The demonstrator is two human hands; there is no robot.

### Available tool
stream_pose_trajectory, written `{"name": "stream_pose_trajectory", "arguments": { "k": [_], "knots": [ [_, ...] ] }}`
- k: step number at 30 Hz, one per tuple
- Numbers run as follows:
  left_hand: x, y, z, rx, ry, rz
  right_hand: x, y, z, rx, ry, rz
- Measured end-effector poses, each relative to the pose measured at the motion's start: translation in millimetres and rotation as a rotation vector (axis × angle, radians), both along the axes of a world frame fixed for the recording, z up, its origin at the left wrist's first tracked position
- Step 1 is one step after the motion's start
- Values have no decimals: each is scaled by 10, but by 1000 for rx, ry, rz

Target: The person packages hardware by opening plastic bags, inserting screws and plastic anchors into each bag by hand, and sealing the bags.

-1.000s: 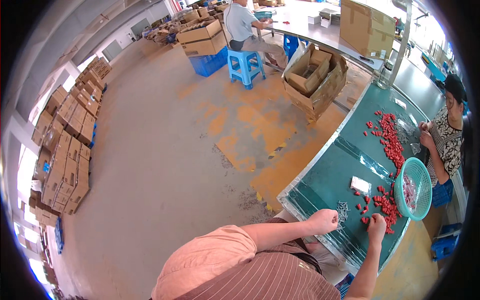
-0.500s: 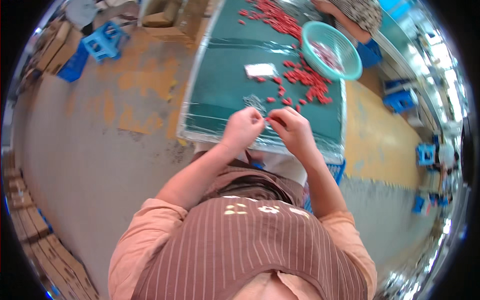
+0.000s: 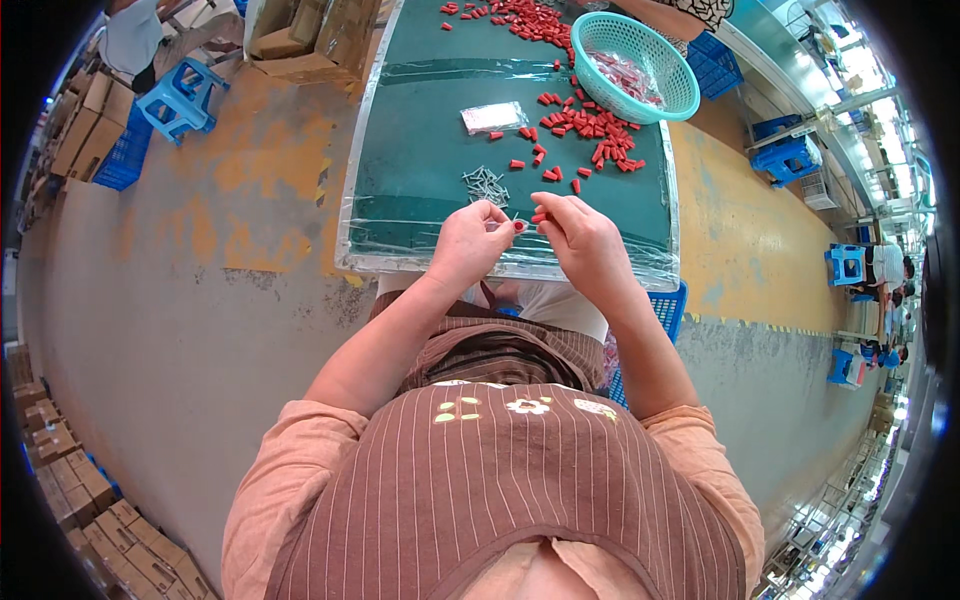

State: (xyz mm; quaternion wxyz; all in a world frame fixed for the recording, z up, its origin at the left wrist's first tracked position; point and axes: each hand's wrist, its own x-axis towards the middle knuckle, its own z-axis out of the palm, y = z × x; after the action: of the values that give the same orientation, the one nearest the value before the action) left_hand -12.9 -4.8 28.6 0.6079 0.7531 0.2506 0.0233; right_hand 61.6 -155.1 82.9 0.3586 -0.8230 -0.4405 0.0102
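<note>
Above the near edge of the green table (image 3: pixel 410 150), my left hand (image 3: pixel 465 243) pinches a thin metal screw (image 3: pixel 515 215) between thumb and finger. A dark red spot shows at that thumb's tip; whether it is a nail or a part I cannot tell. A short way to the right, my right hand (image 3: pixel 588 245) has small red plastic caps (image 3: pixel 538 215) in its fingertips. Just beyond my left hand lies a pile of silver screws (image 3: pixel 486 187). More red caps (image 3: pixel 605 135) are scattered farther off, some close beyond my right hand.
A turquoise basket (image 3: pixel 590 30) holding clear bags with red contents stands at the table's far right. Near the middle lies a white packet (image 3: pixel 492 118). Another person's arm (image 3: pixel 660 18) reaches in beyond the basket. Left of the table are a blue stool (image 3: pixel 180 100) and a cardboard box (image 3: pixel 315 60).
My hands, together at a red piece half a second ago, are now slightly apart. The table and everything on it sit a little higher and farther left in the view.
</note>
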Motion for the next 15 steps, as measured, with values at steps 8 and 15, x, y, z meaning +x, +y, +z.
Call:
{"name": "stream_pose_trajectory", "arguments": {
  "k": [8,15],
  "knots": [
    [36,-33,-87,67,-107,-51,-39,69,-187,-62,-133,84],
    [-3,0,80,-29,7,-78,-4,-22,-124,14,5,70]
  ]
}}
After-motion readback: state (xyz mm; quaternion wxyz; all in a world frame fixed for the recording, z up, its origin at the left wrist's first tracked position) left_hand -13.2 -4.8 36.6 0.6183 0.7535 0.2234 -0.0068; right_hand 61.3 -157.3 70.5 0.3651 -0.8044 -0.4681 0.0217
